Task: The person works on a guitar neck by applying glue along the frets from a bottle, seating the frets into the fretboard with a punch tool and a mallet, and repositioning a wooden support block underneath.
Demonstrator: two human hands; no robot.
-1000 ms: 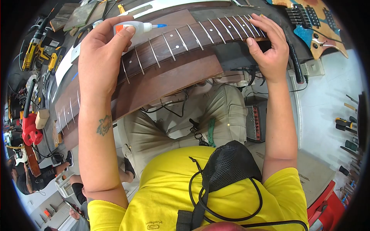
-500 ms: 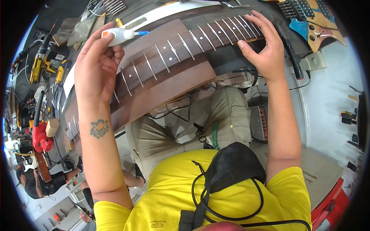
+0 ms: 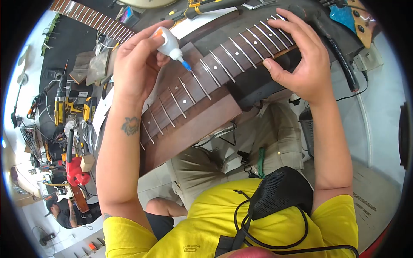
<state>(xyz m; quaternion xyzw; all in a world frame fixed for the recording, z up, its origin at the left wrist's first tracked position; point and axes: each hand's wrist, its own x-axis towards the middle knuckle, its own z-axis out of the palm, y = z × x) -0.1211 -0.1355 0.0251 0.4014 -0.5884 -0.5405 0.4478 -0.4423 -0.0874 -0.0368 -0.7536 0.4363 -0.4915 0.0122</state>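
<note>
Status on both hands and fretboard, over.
Left hand: holding squeeze bottle, blue nozzle at a fret. Right hand: spanning fretboard near one end. Nothing seen blocking the nozzle.

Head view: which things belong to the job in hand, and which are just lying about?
Seem to belong to the job:
- white bottle, in the left hand
- fretted fingerboard, at the right hand
- brown board beneath it

Apparently lying about:
- yellow-and-black drill
- red tool
- another fretted neck
</note>
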